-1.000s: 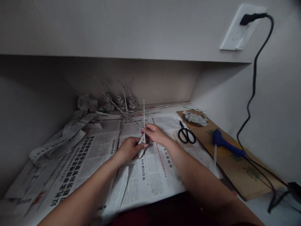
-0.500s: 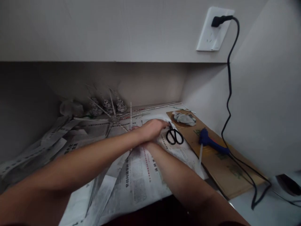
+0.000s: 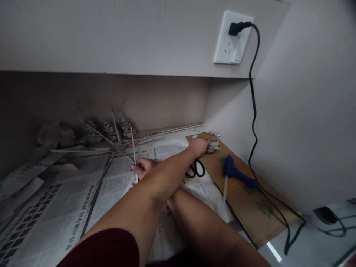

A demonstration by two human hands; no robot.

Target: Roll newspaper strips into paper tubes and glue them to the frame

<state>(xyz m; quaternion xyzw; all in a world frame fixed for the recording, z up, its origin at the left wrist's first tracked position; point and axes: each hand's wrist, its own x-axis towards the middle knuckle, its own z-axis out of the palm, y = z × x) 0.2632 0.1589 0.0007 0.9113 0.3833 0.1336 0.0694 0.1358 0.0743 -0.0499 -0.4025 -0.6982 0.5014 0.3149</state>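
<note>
My arms are crossed, the left one over the right. My left hand (image 3: pixel 199 146) is at the crumpled grey-white cloth (image 3: pixel 214 147) on the cardboard, its bent fingers closed on the near edge. Just below that wrist lie scissors with black loop handles (image 3: pixel 199 168), their blades hidden under my forearm. My right hand (image 3: pixel 143 167) pinches a thin rolled-paper stick (image 3: pixel 133 144) that stands upright out of the fingers. Beside it, several paper sticks radiate from a small woven hub (image 3: pixel 118 148) on the newspaper.
A blue glue gun (image 3: pixel 239 173) lies on the cardboard sheet (image 3: pixel 250 211), its black cord running up to the wall socket (image 3: pixel 233 37). Small woven paper cones (image 3: pixel 108 129) stand at the back left. Newspaper (image 3: pixel 63 200) covers the surface under an overhanging panel (image 3: pixel 111 40).
My left hand has moved right, from beside the scissors to the crumpled cloth. My right hand, mostly hidden before, now shows holding the paper stick. The view has shifted right.
</note>
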